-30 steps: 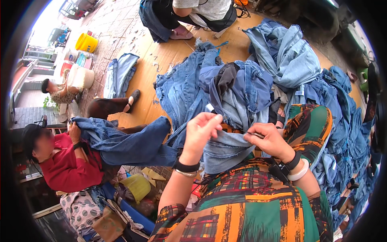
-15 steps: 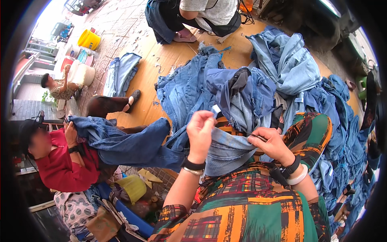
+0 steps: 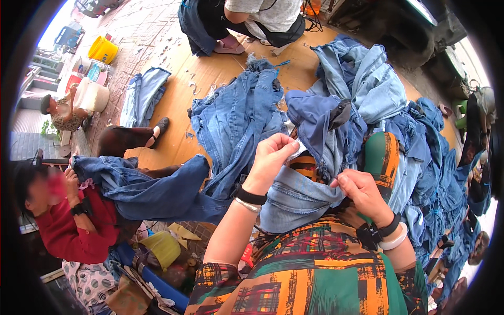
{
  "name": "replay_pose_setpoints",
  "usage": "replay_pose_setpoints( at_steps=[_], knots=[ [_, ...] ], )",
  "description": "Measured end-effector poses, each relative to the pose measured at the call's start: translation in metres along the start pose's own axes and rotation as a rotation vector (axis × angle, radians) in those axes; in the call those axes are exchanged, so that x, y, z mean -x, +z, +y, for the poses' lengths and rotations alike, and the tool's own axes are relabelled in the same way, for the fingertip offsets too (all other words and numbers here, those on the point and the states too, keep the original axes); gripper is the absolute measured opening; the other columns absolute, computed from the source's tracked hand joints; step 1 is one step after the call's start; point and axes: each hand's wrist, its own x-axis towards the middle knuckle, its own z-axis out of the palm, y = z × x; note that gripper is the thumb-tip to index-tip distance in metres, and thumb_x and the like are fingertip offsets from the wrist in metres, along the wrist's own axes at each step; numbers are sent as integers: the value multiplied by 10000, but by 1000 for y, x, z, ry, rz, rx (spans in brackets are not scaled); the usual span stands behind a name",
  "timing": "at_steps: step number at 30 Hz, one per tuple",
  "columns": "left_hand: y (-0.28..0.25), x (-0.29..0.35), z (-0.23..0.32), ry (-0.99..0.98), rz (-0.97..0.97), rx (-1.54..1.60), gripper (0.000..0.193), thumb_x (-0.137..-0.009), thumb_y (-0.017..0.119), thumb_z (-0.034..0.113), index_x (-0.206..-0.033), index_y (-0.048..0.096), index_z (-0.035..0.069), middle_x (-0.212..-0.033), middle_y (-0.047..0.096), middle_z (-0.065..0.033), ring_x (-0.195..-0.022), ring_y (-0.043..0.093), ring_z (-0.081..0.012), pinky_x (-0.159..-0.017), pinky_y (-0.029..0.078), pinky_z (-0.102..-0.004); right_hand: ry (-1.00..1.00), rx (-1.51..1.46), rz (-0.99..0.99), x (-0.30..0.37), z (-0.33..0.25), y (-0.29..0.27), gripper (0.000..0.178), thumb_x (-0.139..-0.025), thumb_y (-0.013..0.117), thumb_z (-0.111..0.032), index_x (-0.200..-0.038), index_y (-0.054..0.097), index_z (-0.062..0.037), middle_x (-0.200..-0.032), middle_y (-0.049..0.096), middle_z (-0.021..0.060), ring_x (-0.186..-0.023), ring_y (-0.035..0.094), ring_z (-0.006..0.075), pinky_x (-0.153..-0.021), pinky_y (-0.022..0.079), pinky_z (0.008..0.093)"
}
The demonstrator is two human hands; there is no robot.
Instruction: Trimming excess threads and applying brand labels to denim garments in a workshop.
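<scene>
Head view, and at the far left, dark blue jeans [image 3: 147, 185] are being held up by a co-worker in a red top [image 3: 86, 231]. Just above, a white tub [image 3: 92, 96] is seen beside a person in a patterned top [image 3: 67, 116], with a yellow bucket [image 3: 103, 50] beyond it. Pale jeans [image 3: 140, 100] are laid out on the tan floor board [image 3: 176, 107], and now a mound of blue jeans [image 3: 239, 115] is reached, with a crouching person in a grey top [image 3: 275, 20] seen past it.

On to the middle: the left hand [image 3: 276, 157] is raised, its thumb and forefinger brought together in a pinch. A white tag [image 3: 301, 149] is seen right at the fingertips; whether it is gripped cannot be told. Below, a pale blue denim piece [image 3: 296, 202] is draped over the lap, between the two hands. At its right edge, the right hand [image 3: 359, 193] is curled, thumb pressed to forefinger; what is pinched there cannot be told. Behind, light blue denim [image 3: 375, 86] is bunched up, and the far right is filled by a heap of blue denim [image 3: 438, 178].
</scene>
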Motion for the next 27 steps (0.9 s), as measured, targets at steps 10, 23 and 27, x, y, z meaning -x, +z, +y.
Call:
replay_pose_setpoints(
  at_steps=[10, 23, 27],
  knots=[
    [31, 11, -20, 96, 83, 148, 82, -920, 643, 101, -891, 621, 28, -783, 621, 26, -683, 522, -12, -593, 398, -172, -273, 148, 73, -81, -35, 23, 241, -958, 544, -191, -861, 615, 18, -705, 608, 171, -620, 602, 328, -561, 449, 381],
    [50, 21, -39, 123, 186, 181, 52, -928, 628, 64, -919, 621, 13, -864, 648, -5, -773, 582, -45, -699, 467, -196, 59, 307, 23, -62, -21, -1, 325, -909, 600, -237, -703, 582, 14, -582, 549, 194, -506, 535, 333, -502, 404, 401],
    [53, 22, -43, 149, 215, 166, 42, -926, 628, 55, -919, 620, 15, -854, 641, 2, -774, 575, -43, -700, 463, -194, 101, 398, -29, -64, -30, -3, 343, -907, 581, -258, -711, 595, 23, -613, 567, 220, -562, 580, 373, -529, 429, 432]
  ],
)
